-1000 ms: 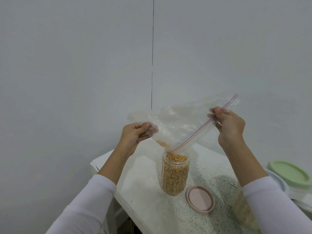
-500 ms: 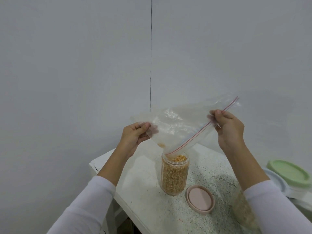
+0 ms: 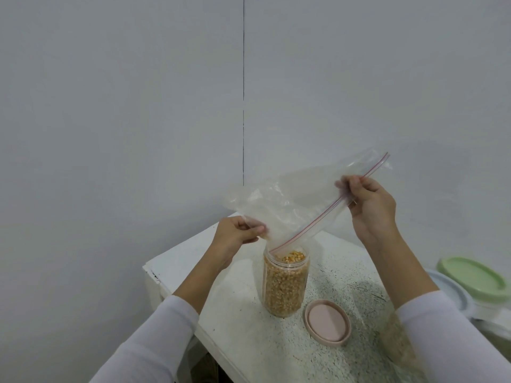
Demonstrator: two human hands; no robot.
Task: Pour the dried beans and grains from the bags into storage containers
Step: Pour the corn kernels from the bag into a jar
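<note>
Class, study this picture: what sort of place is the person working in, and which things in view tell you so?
Probably a home kitchen or pantry corner, though little shows. A small white table stands against bare walls, holding a jar of kernels with its pink lid off, and stacked lidded containers at the right.

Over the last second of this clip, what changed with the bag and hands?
The last kernels left the zip bag; its low corner dropped to the jar mouth. The left hand lowered with it. The right hand kept gripping the zipper edge. Jar and pink lid stayed put.
</note>
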